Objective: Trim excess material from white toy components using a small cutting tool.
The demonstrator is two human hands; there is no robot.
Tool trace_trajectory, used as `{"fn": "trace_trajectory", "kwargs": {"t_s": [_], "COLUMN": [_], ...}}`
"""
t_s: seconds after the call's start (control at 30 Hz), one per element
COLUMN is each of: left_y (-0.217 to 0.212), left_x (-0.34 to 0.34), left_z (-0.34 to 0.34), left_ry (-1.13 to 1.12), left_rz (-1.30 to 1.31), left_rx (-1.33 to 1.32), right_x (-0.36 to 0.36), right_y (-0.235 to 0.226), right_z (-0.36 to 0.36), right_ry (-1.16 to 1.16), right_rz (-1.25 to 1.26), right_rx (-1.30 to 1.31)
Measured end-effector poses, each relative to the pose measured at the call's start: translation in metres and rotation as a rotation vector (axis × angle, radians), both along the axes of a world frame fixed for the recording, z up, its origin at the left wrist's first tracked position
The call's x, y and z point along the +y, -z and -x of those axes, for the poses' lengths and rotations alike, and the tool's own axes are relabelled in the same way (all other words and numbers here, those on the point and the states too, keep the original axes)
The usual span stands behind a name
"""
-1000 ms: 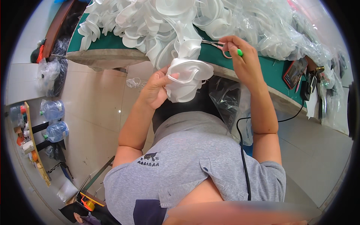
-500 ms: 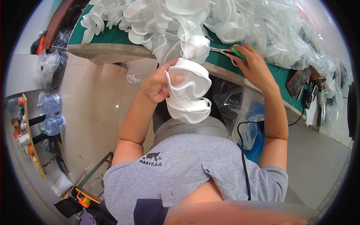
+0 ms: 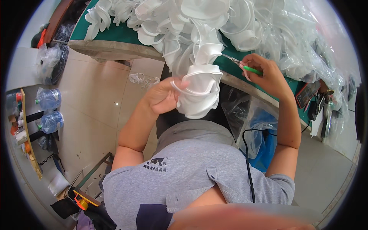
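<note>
A string of white moulded pieces, curved and rimmed like goggles or mask cups, hangs in front of my belly. Its upper end runs up into the heap of similar white pieces on the green table. My left hand grips the string's left side, its thumb over the rim. My right hand has its fingers in the pink and green handles of small scissors. The blades point left, close to the string just below the heap. Whether they touch it, I cannot tell.
The green table has a worn pale edge. Clear plastic bags and a phone-like device lie at its right. A black cable runs across my right side. Pale scraps lie on the floor; water jugs stand left.
The scissors and my right hand have shifted slightly right and toward me. The held white pieces have moved a little right and now look bunched together.
</note>
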State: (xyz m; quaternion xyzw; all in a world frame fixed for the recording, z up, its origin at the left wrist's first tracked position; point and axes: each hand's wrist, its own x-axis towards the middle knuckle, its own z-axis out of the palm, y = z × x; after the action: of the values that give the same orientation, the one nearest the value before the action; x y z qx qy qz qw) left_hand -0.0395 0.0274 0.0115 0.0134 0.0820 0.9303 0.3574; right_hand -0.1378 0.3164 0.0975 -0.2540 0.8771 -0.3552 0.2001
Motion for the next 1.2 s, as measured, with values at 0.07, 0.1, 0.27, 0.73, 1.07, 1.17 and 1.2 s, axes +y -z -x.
{"fn": "trace_trajectory", "kwargs": {"t_s": [0.07, 0.1, 0.27, 0.73, 1.07, 1.17, 1.2], "left_y": [0.000, 0.008, 0.012, -0.120, -0.051, -0.046, -0.046], "left_x": [-0.002, -0.005, -0.002, 0.019, 0.066, 0.069, 0.068], "left_z": [-0.011, -0.015, -0.016, -0.007, -0.011, -0.011, -0.010], "left_ry": [0.075, 0.083, -0.084, -0.591, -0.383, -0.408, -0.376], "left_rz": [0.155, 0.095, -0.025, 0.862, 1.591, 1.663, 1.684], "left_rx": [-0.096, -0.108, -0.184, 0.364, 0.811, 0.861, 0.883], "right_x": [0.002, 0.006, 0.021, -0.006, -0.085, -0.095, -0.097], "right_y": [-0.009, -0.018, -0.051, -0.042, -0.029, -0.010, -0.010], "right_z": [0.003, 0.008, 0.015, 0.007, -0.024, -0.017, -0.015], "right_ry": [0.029, -0.048, -0.159, 0.116, 0.110, -0.083, -0.128], "right_rz": [0.049, -0.088, -0.277, 0.571, 0.351, 0.099, 0.083], "right_rx": [-0.103, -0.136, -0.185, -0.177, 0.049, 0.366, 0.380]}}
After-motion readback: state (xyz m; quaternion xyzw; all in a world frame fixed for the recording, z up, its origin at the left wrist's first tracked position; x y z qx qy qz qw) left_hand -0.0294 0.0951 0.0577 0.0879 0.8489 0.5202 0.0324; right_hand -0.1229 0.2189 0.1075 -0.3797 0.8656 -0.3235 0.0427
